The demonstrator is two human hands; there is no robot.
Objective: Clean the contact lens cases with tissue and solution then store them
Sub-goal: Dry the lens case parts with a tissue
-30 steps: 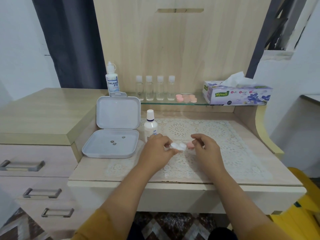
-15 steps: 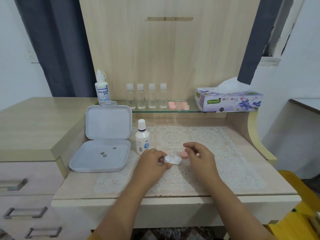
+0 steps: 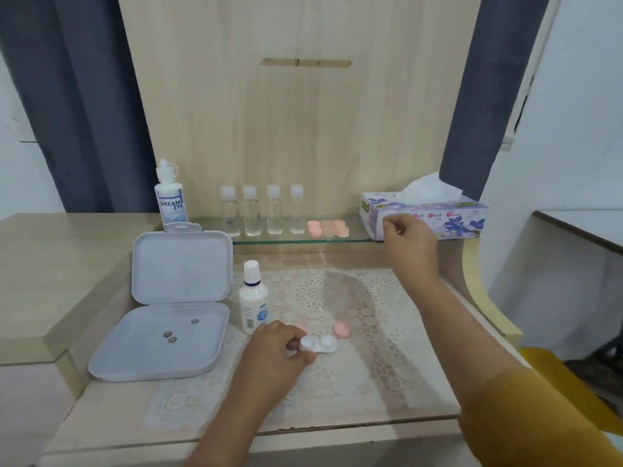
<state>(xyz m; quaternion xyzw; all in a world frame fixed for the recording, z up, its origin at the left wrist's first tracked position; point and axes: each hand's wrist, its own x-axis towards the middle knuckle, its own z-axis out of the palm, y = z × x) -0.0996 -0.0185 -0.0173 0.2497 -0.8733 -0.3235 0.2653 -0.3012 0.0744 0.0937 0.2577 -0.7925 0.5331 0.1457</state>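
- The left hand (image 3: 274,348) is resting on the white lace mat (image 3: 371,332) covering the pale wooden desk (image 3: 101,423), its grip pinching the left end of the white twin-well plastic lens case (image 3: 319,343) between thumb and fingers.
- The lens case is lying flat on the mat with both wells uncapped; one round pink cap (image 3: 341,330) is sitting just behind its right well, and a second pink cap (image 3: 301,327) is showing partly behind the left fingers.
- A small white solution bottle with a white cap (image 3: 253,298) is standing upright just behind the left hand.
- A pale grey hinged plastic storage box (image 3: 161,342) is lying open at the left of the desk, lid propped upright, with three small dark round items (image 3: 170,335) in its base.
- The right hand (image 3: 404,239) is reaching toward the purple floral cardboard tissue box (image 3: 455,217); its grip is curled loosely, fingers together, holding nothing.
- White tissue (image 3: 428,188) is standing up from the box's top.
- On the glass shelf (image 3: 354,238), four clear capped bottles (image 3: 263,210), a cluster of pink lens cases (image 3: 328,228) and a tall white labelled bottle (image 3: 170,197) are standing in a row.
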